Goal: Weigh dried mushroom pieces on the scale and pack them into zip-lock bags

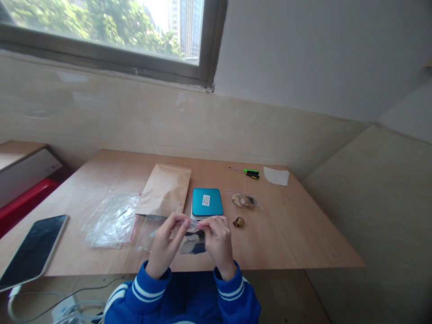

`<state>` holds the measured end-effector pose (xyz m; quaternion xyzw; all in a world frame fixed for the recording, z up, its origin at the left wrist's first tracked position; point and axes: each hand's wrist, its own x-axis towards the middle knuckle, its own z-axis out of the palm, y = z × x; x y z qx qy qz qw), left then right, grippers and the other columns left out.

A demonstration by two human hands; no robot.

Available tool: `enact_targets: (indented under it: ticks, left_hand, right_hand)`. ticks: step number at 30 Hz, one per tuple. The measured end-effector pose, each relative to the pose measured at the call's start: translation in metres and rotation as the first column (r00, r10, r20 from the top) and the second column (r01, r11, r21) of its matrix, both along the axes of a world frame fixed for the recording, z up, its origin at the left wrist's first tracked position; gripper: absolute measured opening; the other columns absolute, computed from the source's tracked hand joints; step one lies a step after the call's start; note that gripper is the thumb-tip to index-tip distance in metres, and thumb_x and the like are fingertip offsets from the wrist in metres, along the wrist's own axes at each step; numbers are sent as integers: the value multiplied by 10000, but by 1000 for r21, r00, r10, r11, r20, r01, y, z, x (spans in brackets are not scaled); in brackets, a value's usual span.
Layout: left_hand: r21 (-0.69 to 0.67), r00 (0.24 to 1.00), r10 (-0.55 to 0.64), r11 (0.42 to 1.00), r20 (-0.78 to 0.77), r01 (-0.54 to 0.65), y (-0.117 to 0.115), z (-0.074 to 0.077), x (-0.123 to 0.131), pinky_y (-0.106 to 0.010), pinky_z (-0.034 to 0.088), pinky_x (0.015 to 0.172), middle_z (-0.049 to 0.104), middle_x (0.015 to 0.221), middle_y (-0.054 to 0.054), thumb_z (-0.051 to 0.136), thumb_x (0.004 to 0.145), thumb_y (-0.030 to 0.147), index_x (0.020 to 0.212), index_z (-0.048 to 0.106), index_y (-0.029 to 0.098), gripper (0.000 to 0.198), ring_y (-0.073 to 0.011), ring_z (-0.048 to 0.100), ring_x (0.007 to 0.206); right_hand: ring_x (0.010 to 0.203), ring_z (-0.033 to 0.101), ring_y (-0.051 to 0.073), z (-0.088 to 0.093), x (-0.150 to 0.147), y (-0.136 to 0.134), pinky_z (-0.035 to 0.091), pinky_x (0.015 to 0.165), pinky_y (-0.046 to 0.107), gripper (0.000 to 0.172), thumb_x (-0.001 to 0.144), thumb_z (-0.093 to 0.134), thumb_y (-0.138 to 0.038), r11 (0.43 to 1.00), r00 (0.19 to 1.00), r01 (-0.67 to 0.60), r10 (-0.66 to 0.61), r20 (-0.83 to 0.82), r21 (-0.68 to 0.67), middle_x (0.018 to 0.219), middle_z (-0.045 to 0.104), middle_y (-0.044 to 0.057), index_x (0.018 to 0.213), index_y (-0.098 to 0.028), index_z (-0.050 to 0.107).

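Close to the table's front edge, my left hand (pixel 171 243) and my right hand (pixel 218 240) pinch the top edge of a small clear plastic bag (pixel 193 243). Pale and dark pieces show inside it; their kind I cannot make out. Just beyond my fingers lies a teal square case (pixel 207 201) with a white label. To the right of my right hand sits a small brown curled piece (pixel 238 222), and behind it a clear bag of brown and dark pieces (pixel 243 201). Another clear bag (pixel 146 231) lies left of my left hand.
A brown paper envelope (pixel 165 186) and a pile of clear plastic bags (pixel 110 220) lie on the wooden table (pixel 286 238). Farther left is a tablet (pixel 33 247) with a white cable. Screwdrivers (pixel 249 173) and a white paper piece (pixel 276 176) lie at the back right.
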<state>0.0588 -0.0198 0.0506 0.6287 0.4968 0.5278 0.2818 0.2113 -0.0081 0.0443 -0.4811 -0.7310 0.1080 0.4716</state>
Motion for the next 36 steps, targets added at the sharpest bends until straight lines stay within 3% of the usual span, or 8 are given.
enact_targets:
  ticks: [5, 9, 11, 16, 22, 30, 36]
  left_hand:
    - [-5, 997, -67, 998, -45, 66, 2, 4, 0, -248, 521, 711, 701, 827, -18, 587, 870, 315, 887, 653, 202, 133, -150, 662, 773]
    - [-62, 998, 21, 998, 61, -17, 1, 2, -6, -229, 523, 651, 700, 760, -11, 599, 859, 349, 856, 658, 189, 171, -143, 658, 703]
    - [-102, 987, 78, 993, 141, -64, 1, 1, -9, -217, 520, 608, 693, 730, -9, 623, 838, 376, 850, 653, 179, 200, -140, 653, 672]
    - [-169, 966, 94, 984, 239, -54, 2, 3, -11, -221, 528, 580, 683, 688, -10, 666, 794, 417, 828, 649, 170, 250, -145, 647, 638]
    - [-196, 972, -38, 977, 232, 84, 3, 7, -3, -252, 553, 651, 720, 777, -46, 668, 794, 396, 820, 686, 166, 232, -177, 684, 733]
    - [-177, 977, -35, 981, 212, 74, 4, 7, -2, -235, 542, 615, 679, 698, -18, 690, 777, 367, 751, 662, 166, 204, -154, 659, 674]
    - [-51, 983, -94, 993, 155, 103, 5, 3, 1, -274, 550, 676, 686, 741, -45, 676, 792, 361, 692, 654, 173, 214, -173, 662, 733]
  right_hand:
    - [754, 626, 180, 3, 1, 0, 439, 732, 325, 191, 934, 540, -227, 998, 998, -53, 52, -41, -35, 771, 718, 13, 803, -218, 678]
    - [846, 651, 184, 6, 12, 3, 488, 769, 308, 148, 894, 606, -324, 971, 982, -165, 146, -119, -170, 904, 729, 30, 955, -218, 689]
    - [831, 653, 186, 6, 19, 4, 499, 749, 301, 152, 887, 613, -336, 963, 979, -174, 146, -143, -205, 887, 725, 34, 928, -211, 690]
    - [754, 631, 183, 5, 24, 4, 481, 713, 305, 199, 921, 561, -303, 985, 989, -97, 80, -126, -140, 760, 696, 24, 778, -206, 659]
    - [757, 591, 192, 7, 16, 2, 431, 716, 317, 194, 953, 497, -264, 998, 999, 28, -29, -19, -64, 776, 662, 27, 795, -211, 597]
    - [753, 576, 191, 8, 18, -1, 406, 717, 311, 147, 945, 523, -259, 998, 998, 9, -6, 56, -56, 778, 665, 15, 826, -215, 596]
    - [732, 588, 162, 13, 13, -2, 378, 737, 314, 156, 910, 592, -223, 999, 997, -44, 44, 58, 10, 736, 682, -16, 757, -218, 621]
